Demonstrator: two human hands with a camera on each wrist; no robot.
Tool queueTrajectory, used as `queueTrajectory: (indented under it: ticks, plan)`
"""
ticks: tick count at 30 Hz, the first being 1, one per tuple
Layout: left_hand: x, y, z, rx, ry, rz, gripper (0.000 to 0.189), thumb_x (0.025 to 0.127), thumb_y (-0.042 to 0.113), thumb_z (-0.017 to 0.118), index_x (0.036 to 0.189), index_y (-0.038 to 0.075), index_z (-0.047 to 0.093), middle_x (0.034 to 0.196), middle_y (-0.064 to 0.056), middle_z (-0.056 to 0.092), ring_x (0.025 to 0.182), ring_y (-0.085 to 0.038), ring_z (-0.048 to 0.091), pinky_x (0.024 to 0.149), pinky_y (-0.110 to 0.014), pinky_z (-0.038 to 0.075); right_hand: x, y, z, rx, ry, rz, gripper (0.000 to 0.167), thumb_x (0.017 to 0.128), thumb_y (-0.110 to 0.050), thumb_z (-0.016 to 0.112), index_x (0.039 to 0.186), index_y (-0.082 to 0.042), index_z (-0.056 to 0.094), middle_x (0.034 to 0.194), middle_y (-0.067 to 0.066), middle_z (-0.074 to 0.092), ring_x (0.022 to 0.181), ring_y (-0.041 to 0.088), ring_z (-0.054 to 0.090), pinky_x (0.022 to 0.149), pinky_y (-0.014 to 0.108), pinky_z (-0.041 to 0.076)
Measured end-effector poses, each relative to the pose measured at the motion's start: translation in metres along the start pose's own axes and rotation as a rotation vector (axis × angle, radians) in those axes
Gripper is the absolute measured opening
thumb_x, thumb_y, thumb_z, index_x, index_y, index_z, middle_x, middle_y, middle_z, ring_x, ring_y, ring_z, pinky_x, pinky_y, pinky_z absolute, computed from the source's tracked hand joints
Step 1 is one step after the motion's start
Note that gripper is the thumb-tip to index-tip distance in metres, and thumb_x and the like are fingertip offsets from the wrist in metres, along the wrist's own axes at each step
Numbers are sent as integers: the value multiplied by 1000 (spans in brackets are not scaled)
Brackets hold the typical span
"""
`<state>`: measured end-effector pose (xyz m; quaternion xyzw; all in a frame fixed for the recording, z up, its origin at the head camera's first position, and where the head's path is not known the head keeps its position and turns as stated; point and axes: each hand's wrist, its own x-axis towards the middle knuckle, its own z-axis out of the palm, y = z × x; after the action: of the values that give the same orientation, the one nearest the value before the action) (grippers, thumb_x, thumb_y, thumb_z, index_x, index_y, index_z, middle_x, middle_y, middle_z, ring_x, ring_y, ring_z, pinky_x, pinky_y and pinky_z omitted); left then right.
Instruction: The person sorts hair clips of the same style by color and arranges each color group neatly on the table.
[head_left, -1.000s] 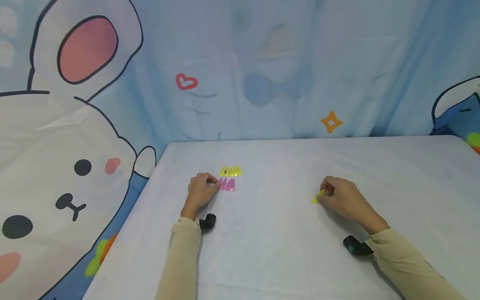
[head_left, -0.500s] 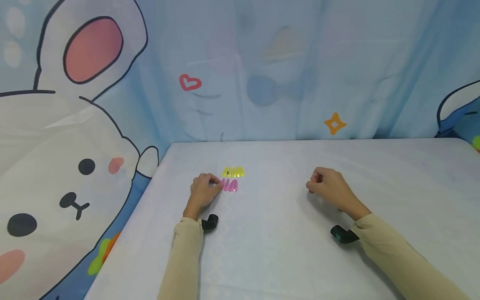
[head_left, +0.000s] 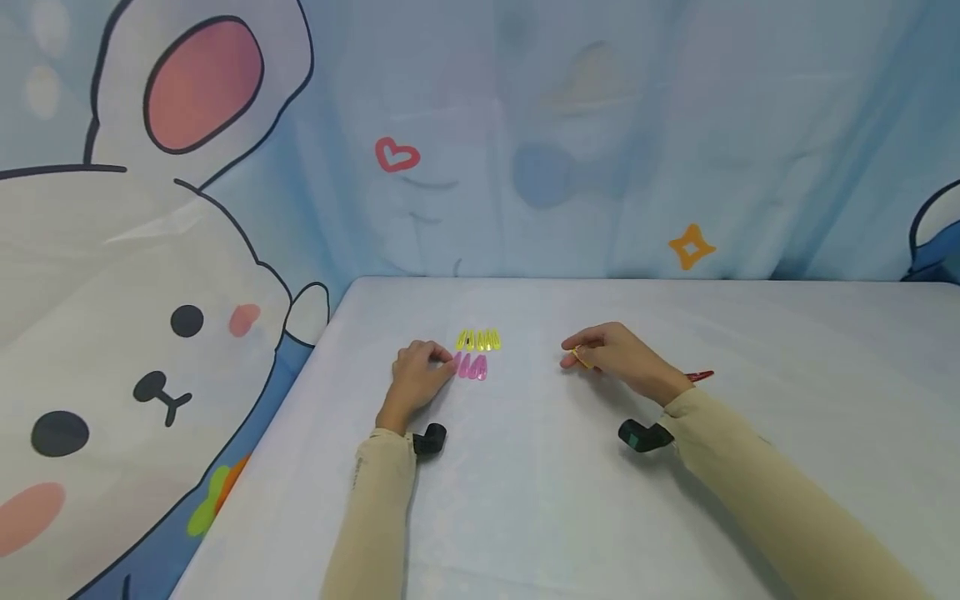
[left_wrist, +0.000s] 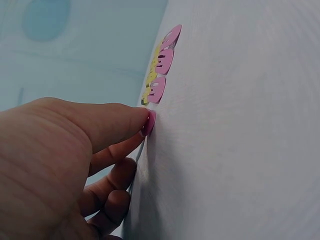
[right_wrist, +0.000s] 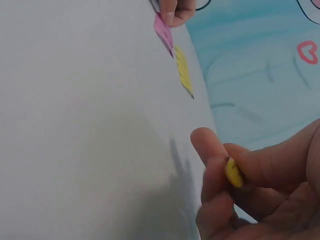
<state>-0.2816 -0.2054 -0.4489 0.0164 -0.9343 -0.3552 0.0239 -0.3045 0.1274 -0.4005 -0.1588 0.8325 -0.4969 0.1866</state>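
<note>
My left hand (head_left: 417,377) pinches the leftmost pink snap hair clip (left_wrist: 149,124) between thumb and index finger, at the end of a short row of pink hair clips (head_left: 472,367). Right behind that row lie several yellow hair clips (head_left: 480,340) side by side. To the right, my right hand (head_left: 628,358) is above the table and pinches another yellow hair clip (right_wrist: 233,173) between thumb and fingers. Only a small part of this clip shows past the fingers.
On the white-covered table (head_left: 525,500), a red hair clip (head_left: 701,377) lies behind my right wrist, partly hidden by it. A blue cartoon-printed curtain (head_left: 480,225) hangs along the back edge. Each wrist carries a small black camera (head_left: 643,436).
My right hand has moved left toward the rows with the yellow hair clip, and the red hair clip has come into view behind its wrist. My left hand has stayed at the pink row.
</note>
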Motion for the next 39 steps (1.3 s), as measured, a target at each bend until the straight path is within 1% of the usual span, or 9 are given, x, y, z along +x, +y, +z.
queueTrajectory:
  ticks: [3,5,8,13,17,22,28,31,39]
  plan:
    - [1,2,0,7,2,8,15,102,22,71,107,8,72,129,-14,61,128,-37,47,115,-55,32,12,-5,8,18,38,12,39,103,-4,52,138,10,61,116,18,78,102,25,58,81,34,46]
    - [1,4,0,9,3,11,15,102,22,72,107,8,72,129,-14,61,128,-37,47,115,-56,32,21,-8,15,15,82,28,34,101,-4,58,132,10,64,113,17,79,95,22,60,79,33,47]
    - [1,6,0,11,6,10,15,101,22,72,106,8,72,130,-14,61,128,-37,47,114,-56,32,35,-12,25,-7,140,50,24,100,-4,66,120,9,70,109,16,77,90,20,62,75,30,50]
    - [2,8,0,19,8,1,15,102,23,72,107,8,72,131,-14,61,127,-36,47,113,-54,33,53,-20,36,8,190,112,18,100,-7,71,112,6,74,110,16,70,86,20,59,73,28,50]
    - [3,8,1,17,3,-13,15,103,24,72,107,9,71,130,-13,61,126,-35,47,113,-53,33,66,-29,40,23,205,156,21,100,-10,71,112,7,74,110,14,68,85,21,54,73,32,46]
    - [3,7,4,11,1,-16,16,102,25,72,107,9,71,131,-13,60,125,-35,47,111,-53,34,85,-36,41,23,204,220,26,98,-10,71,114,9,75,96,8,68,74,18,49,67,30,42]
    - [2,7,5,7,9,-9,15,101,24,73,106,9,72,132,-14,61,126,-36,47,111,-54,34,105,-36,46,55,176,292,12,92,-5,71,96,6,75,74,4,64,60,13,46,55,25,37]
    - [2,7,4,-1,9,-10,15,101,23,73,105,9,71,132,-15,61,126,-36,47,112,-55,34,111,-35,50,5,191,307,9,92,-5,71,90,4,74,71,4,60,58,14,45,53,26,36]
    - [2,6,0,8,18,-11,14,101,23,74,104,9,71,130,-15,61,126,-37,48,111,-55,34,121,-38,62,-131,225,275,15,96,-9,69,91,4,73,72,7,62,61,18,49,57,29,43]
